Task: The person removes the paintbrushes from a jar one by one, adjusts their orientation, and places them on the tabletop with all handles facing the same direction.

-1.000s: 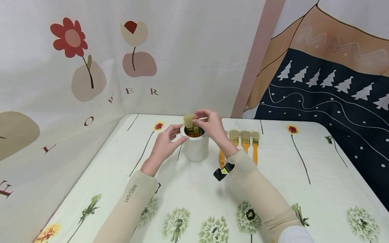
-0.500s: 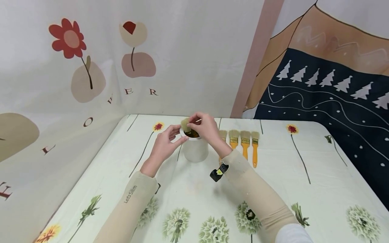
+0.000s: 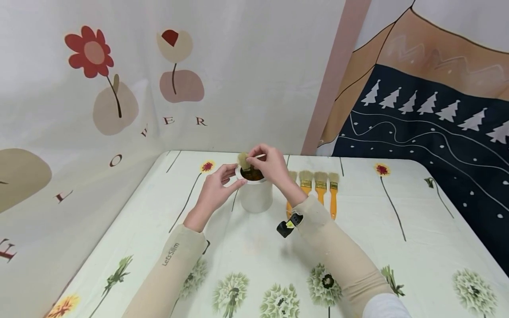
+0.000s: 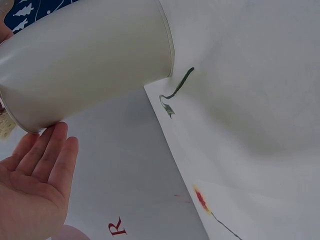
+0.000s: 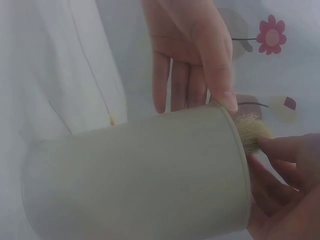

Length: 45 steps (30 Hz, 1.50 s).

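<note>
A white cylindrical canister [image 3: 256, 198] stands upright on the table, with several brushes' metal ferrules dimly visible inside its mouth. My left hand [image 3: 214, 187] touches the rim from the left, its fingers fairly straight in the left wrist view and the thumb at the front. My right hand [image 3: 273, 165] pinches a paintbrush [image 3: 243, 161] near its bristles, over the canister's mouth. The brush points bristles up, and its handle is hidden in the canister. In the right wrist view the pale bristles [image 5: 250, 132] show beside the rim, against my right fingertips.
Several flat paintbrushes with orange handles [image 3: 333, 203] lie in a row right of the canister, bristles away from me, partly behind my right forearm. A flower-print cloth [image 3: 254, 251] covers the table. Printed curtains [image 3: 246, 79] hang at its back edge.
My right hand has shifted slightly left with the paintbrush, whose bristles now sit lower and nearer the rim's left side. The left hand and the canister have stayed in place.
</note>
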Each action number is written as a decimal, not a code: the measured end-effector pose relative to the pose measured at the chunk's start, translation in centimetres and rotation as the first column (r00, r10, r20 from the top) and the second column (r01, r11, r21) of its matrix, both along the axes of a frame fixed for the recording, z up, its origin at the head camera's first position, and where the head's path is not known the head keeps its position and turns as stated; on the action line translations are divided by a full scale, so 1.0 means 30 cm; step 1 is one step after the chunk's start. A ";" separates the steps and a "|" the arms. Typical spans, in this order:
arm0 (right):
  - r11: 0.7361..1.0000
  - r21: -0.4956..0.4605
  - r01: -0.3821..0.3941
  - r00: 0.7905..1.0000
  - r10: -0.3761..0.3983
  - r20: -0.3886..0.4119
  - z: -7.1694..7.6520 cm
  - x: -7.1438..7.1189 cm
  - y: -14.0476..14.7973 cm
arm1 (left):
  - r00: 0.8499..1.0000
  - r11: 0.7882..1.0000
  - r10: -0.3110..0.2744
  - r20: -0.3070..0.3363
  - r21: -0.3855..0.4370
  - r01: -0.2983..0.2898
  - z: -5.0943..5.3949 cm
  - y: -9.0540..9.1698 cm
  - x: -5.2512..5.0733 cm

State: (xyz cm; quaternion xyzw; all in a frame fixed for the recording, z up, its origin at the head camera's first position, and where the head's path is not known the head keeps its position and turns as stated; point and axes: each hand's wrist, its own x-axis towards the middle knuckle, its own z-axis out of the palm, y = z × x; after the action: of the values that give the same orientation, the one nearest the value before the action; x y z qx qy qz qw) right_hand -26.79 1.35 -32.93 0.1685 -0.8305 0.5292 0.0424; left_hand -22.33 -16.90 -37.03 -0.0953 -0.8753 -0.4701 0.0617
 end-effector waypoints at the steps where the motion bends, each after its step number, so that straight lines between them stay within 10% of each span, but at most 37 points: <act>1: 1.000 -0.008 0.001 1.000 -0.001 0.000 0.004 0.001 0.003 | 1.000 1.000 0.000 0.000 0.000 0.000 0.000 0.000 0.000; 14: 0.984 -0.174 0.035 0.994 -0.052 -0.095 0.059 0.003 0.045 | 1.000 1.000 0.004 0.011 -0.001 -0.004 0.001 0.001 -0.004; 31: 0.874 -0.483 0.048 0.942 -0.200 -0.270 0.191 -0.019 0.159 | 1.000 1.000 0.006 -0.005 0.009 -0.006 -0.002 0.002 -0.003; 45: 0.830 -0.536 0.152 0.915 -0.323 -0.240 0.234 -0.058 0.357 | 0.999 1.000 0.003 -0.036 -0.002 -0.003 -0.007 -0.002 -0.010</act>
State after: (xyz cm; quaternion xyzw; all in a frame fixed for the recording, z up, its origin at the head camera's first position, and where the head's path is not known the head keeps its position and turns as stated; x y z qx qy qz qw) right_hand -28.51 12.06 -25.90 0.1292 -0.6582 0.6843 0.2859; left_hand -22.62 -16.95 -37.25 -0.1023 -0.8747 -0.4672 0.0779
